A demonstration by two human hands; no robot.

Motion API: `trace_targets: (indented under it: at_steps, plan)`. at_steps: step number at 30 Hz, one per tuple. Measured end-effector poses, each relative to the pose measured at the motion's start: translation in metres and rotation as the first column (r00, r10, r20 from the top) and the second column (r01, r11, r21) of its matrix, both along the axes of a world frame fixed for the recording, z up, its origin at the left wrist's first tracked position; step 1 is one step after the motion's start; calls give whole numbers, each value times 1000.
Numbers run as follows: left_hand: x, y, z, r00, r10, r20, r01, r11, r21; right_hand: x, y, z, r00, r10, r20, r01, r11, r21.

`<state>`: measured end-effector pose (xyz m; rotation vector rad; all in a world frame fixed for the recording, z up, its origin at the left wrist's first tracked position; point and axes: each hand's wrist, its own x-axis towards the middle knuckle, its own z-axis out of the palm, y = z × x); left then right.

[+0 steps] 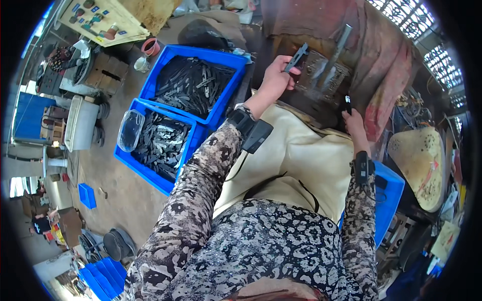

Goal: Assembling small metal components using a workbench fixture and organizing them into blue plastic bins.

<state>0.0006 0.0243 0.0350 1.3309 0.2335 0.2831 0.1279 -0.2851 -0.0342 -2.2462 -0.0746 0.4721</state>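
Our left hand [277,78] pinches a grey metal strip [296,57] at the metal plate's [342,76] left edge; our right hand [354,123] closes round a slim black tool [348,104] near its near-right corner.

a workshop: control box [103,21], blue bins [232,89] of dark strips [193,88]

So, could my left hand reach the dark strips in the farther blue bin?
Probably yes: the bin stands open, left of your left hand, with nothing seen lying over the strips. That hand holds a flat grey piece, though, which may hamper grabbing.
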Motion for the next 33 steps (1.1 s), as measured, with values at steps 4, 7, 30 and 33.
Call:
trace_targets:
  at_steps: [4,7,30,33]
  plan:
    - [14,-7,-39,985,163,61,-171,833,527,9,0,-10,945,114,307,-74,987,-139]
    - [10,-23,-40,964,219,148,-259,677,689,-4,6,0,948,105,301,-70,990,-125]
    - [15,-24,-51,943,243,228,-327,548,770,-19,13,27,976,73,203,-97,989,111]
    - [12,-20,-53,920,282,273,-384,500,776,-21,20,31,976,95,194,-105,993,46]
